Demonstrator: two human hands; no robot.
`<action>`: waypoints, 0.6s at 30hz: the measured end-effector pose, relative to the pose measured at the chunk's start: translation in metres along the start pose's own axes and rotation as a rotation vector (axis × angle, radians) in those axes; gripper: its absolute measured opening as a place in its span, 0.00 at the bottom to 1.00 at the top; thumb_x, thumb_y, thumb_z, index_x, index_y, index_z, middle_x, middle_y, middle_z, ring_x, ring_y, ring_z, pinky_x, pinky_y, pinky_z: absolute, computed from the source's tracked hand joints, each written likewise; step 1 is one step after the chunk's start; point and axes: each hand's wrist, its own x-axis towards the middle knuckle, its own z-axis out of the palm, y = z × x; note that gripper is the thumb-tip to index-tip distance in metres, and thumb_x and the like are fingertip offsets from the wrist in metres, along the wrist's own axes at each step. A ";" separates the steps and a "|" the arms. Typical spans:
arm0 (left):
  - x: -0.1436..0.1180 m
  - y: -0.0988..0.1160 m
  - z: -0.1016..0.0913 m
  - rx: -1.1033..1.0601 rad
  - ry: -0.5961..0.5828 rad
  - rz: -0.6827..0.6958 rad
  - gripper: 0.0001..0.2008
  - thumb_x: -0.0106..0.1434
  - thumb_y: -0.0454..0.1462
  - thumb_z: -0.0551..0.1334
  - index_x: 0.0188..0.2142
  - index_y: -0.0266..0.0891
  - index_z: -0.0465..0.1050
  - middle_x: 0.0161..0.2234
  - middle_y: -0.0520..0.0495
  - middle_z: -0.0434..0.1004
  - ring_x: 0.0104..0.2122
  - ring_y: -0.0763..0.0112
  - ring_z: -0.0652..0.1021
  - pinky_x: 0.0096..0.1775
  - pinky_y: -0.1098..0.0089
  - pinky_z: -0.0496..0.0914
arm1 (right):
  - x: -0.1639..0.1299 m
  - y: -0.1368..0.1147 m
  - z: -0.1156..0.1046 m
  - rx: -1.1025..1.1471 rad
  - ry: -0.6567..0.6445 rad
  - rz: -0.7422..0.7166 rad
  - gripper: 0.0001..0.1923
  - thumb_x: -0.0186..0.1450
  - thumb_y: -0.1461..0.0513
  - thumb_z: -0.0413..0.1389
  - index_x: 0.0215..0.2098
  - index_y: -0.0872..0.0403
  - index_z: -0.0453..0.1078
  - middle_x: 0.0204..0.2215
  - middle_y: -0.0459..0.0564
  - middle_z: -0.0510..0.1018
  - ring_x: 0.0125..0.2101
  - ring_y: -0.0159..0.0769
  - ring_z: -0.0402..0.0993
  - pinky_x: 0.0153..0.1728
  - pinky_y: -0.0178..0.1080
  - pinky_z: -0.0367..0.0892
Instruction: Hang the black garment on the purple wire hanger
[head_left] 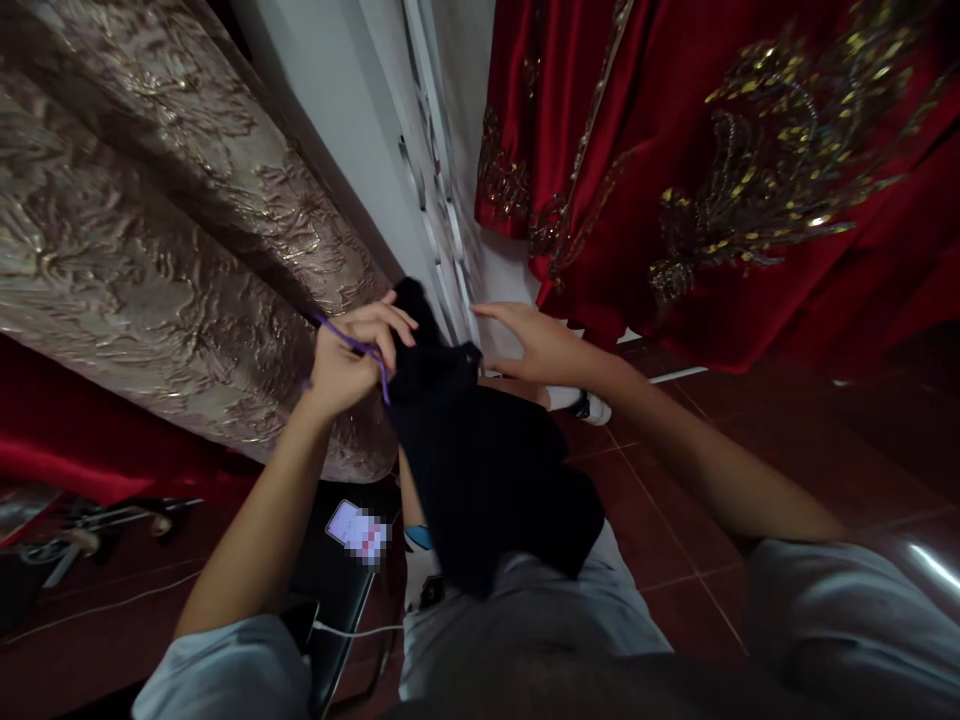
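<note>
left hand (351, 360): fingers curled tight, pinching purple string (358, 348) | right hand (534, 343): open wide, flat, just right of black cloth (480, 470)

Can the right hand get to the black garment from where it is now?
Probably yes. The right hand hovers open just beside the top of the black garment, with nothing between them; the left hand holds a purple cord on the other side.
</note>
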 end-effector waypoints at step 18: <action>0.000 0.016 0.080 -0.677 0.172 -0.210 0.19 0.58 0.44 0.76 0.21 0.38 0.73 0.41 0.42 0.83 0.51 0.53 0.82 0.60 0.53 0.71 | -0.029 0.051 0.057 -0.463 0.368 -0.362 0.50 0.64 0.44 0.58 0.76 0.43 0.39 0.69 0.58 0.55 0.69 0.60 0.55 0.68 0.67 0.50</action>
